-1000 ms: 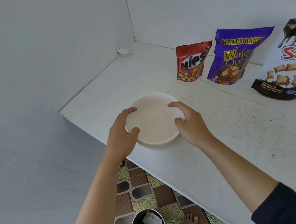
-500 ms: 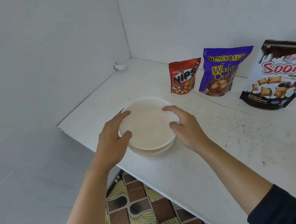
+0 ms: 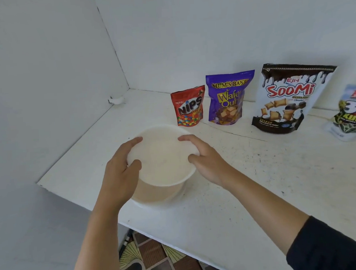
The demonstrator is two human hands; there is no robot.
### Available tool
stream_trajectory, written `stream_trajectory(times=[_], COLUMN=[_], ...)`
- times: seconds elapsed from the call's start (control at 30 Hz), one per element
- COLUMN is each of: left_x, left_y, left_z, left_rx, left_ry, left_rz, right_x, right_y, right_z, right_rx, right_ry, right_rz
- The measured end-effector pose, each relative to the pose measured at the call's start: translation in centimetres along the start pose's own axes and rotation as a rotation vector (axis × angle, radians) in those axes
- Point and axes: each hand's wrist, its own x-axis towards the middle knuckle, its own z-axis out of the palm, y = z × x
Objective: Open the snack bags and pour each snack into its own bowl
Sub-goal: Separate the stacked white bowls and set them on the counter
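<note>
A white bowl is lifted a little off the stack of bowls below it, near the counter's front left corner. My left hand grips its left rim, thumb inside and fingers outside. My right hand grips its right rim the same way. Behind it, along the wall, stand a red Nips bag, a purple wafer bag, a white and brown Soomi bag and, cut by the right edge, a seeds bag. All the bags look sealed.
The white counter meets walls at the back and on the left. A small white fitting sits in the far corner. The counter's front edge runs diagonally, with patterned floor below it.
Both hands have raised the top bowl, so the stack underneath now shows. The view has tilted up and right, bringing the Soomi bag and the seeds bag into sight.
</note>
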Motion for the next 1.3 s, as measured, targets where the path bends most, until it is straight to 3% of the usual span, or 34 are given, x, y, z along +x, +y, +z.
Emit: stream_trajectory(times=[0.37,0.57,0.93,1.17,1.3], left_x=[1.9,1.9,6.1,7.7,7.9], left_y=[6.5,7.8,3.0,1.4,0.8], left_z=[9.6,16.9,23.7,25.1,25.2], left_rx=[-0.3,-0.336,-0.217,-0.157,-0.123], left_ry=[-0.07,-0.028,-0.047,-0.084,-0.079], left_rz=[0.187,0.153,-0.191,-0.251,-0.194], right_x=[-3.5,-4.9,-0.7,1.3,2.2], right_y=[0.4,3.4,11.9,13.6,13.8], right_z=[-8.5,-12.0,-12.1,-12.1,-12.2], right_rx=[0.2,0.218,-0.033,-0.09,-0.074], right_ry=[0.461,0.655,0.513,0.489,0.51], right_rz=[-0.073,-0.035,0.196,0.239,0.236])
